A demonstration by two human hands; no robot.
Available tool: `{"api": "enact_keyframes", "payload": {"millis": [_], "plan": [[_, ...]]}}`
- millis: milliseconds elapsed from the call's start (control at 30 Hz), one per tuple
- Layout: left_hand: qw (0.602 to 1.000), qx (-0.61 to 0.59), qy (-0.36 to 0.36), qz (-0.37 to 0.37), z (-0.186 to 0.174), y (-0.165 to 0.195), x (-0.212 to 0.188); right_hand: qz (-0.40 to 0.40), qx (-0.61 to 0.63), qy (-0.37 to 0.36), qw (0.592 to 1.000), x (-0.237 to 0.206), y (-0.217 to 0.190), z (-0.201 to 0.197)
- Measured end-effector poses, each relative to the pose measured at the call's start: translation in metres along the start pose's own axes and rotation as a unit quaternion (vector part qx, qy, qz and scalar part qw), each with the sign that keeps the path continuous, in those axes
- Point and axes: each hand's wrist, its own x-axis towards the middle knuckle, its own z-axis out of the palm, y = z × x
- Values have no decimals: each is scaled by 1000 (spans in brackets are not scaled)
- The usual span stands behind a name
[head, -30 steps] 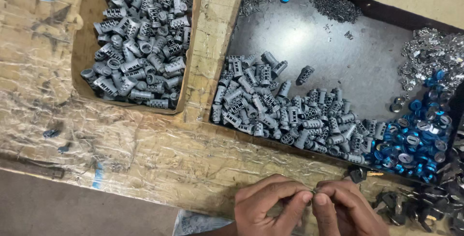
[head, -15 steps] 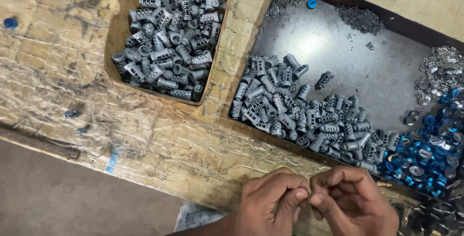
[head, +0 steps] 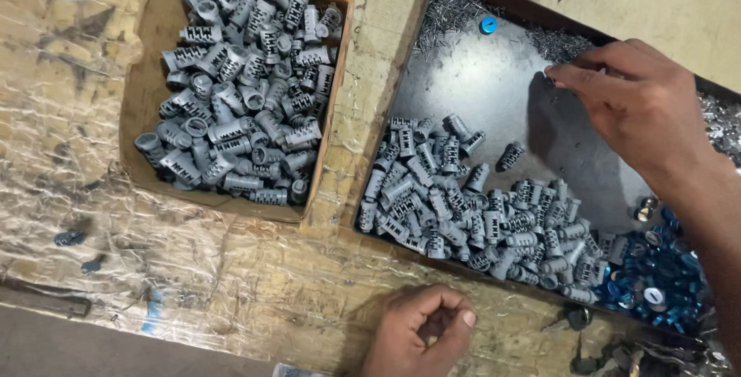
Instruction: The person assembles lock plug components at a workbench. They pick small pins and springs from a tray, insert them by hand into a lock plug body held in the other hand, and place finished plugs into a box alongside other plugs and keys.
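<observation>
The scene is viewed by a single head-worn camera, aimed steeply down and close over the workbench [head: 255,284], with no second view.

Tiny grey pins [head: 557,43], heaped, probably loose, tray's far corner

Worn tabletop [head: 231,284] under crinkled plastic

Dim, even overhead light, soft shadows, glare on crinkled plastic, slight blur.
</observation>
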Motion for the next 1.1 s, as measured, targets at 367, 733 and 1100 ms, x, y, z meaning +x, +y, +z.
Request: {"api": "enact_keyframes", "payload": {"millis": [367,733,1100], "plan": [[999,27,13,-17,-1,-9,-1,-5,2,-23,1000,18,-8,-20],[967,-231,-24,-101,30,10,-3,257,362,22,896,-102,-183,-69],[965,-239,-32,-99,53,19,-22,489,210,18,846,-175,-266,-48]]}}
